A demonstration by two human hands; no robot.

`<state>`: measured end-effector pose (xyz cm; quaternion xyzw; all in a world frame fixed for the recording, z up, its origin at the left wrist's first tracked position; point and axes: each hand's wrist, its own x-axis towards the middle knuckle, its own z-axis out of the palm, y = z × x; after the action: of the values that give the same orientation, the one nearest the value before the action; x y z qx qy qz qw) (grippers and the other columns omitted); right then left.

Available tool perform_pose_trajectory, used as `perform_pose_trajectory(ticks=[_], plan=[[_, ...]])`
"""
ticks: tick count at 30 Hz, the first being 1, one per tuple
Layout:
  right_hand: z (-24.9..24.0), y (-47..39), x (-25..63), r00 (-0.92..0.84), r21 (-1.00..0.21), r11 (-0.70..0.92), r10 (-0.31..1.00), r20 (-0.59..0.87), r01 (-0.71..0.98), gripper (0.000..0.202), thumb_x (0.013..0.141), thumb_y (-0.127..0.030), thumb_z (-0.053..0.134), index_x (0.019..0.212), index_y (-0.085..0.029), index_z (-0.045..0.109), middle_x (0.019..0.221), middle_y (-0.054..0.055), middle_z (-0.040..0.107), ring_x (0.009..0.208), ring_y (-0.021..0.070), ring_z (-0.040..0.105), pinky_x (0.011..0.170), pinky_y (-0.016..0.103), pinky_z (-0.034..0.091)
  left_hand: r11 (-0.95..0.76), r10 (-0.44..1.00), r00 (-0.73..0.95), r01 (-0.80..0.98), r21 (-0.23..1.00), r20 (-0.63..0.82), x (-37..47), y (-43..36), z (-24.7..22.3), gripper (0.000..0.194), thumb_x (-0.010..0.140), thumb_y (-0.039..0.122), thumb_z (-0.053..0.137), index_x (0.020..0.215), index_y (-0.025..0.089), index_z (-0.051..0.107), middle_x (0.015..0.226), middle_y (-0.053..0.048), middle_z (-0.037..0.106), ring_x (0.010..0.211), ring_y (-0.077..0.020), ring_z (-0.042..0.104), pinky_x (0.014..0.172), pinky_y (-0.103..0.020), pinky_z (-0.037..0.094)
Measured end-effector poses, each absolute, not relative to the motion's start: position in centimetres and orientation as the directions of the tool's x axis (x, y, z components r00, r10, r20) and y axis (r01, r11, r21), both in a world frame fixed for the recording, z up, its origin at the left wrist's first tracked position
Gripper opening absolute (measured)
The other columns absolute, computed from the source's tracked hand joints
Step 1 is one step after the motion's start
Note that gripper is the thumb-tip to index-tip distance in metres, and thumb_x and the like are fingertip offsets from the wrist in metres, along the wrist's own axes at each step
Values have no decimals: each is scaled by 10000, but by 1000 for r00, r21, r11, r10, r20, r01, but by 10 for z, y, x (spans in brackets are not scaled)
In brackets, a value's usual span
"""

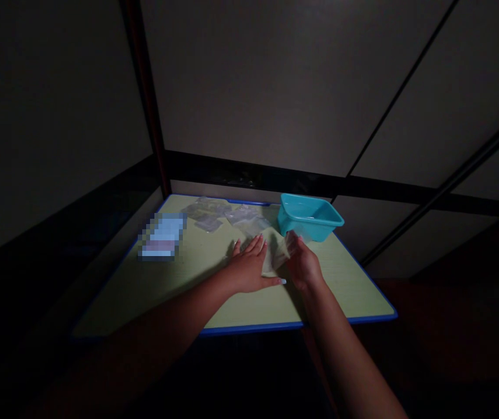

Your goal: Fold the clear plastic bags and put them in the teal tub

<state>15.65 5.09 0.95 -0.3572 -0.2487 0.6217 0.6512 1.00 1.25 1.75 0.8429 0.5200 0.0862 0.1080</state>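
Clear bag (280,256) mid-table, near side of tub (308,224). Right hand (305,265) gripping bag's right edge; left hand (249,272) spread flat beside it, gripping nothing. Bag likely light, limp, slippery, best held by edge.

No text, label, brand, number or sign can be read. On the bright rectangular item (164,235) at the left of the desk (249,311), any lettering is hidden by coarse pixelation. On the clear plastic pieces (209,222) at the far side, and on the thin plastic piece (280,253) held in the right hand (307,266), no print can be made out in the dim light.
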Motion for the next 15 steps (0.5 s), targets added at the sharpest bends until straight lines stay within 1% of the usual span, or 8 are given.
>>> perform_pose_trajectory(ticks=[3, 6, 11, 15], plan=[[12, 50, 155, 113, -771, -25, 986, -125, -636, 241, 900, -241, 440, 871, -213, 677, 961, -3, 709, 967, 115, 624, 995, 323, 412, -421, 901, 434, 866, 270, 15, 7, 14, 18, 1029, 709, 792, 351, 1458, 127, 113, 1516, -155, 15, 1388, -327, -19, 1046, -617, 7], [13, 50, 155, 119, -778, -26, 985, -129, -628, 264, 906, -236, 422, 857, -219, 681, 959, -10, 711, 972, 115, 623, 1011, 336, 394, -452, 883, 469, 851, 266, 0, 10, 14, 14, 1017, 716, 790, 333, 1457, 129, 115, 1516, -147, 3, 1390, -315, -23, 1046, -614, 9], [8, 53, 158, 145, -802, 2, 984, -105, -598, 250, 900, -234, 436, 876, -224, 684, 1006, -17, 700, 1026, 104, 599, 1036, 317, 356, -508, 849, 529, 824, 250, -20, 19, 14, 6, 1006, 734, 774, 319, 1449, 91, 130, 1510, -175, 20, 1394, -296, -13, 1053, -599, -8], [1, 56, 159, 127, -806, 13, 989, -78, -592, 230, 896, -258, 451, 908, -230, 679, 1032, -14, 691, 1047, 108, 590, 1016, 317, 379, -526, 837, 547, 811, 255, -13, 22, 14, 3, 992, 741, 766, 316, 1449, 95, 134, 1510, -174, 54, 1395, -288, 13, 1059, -587, -19]])
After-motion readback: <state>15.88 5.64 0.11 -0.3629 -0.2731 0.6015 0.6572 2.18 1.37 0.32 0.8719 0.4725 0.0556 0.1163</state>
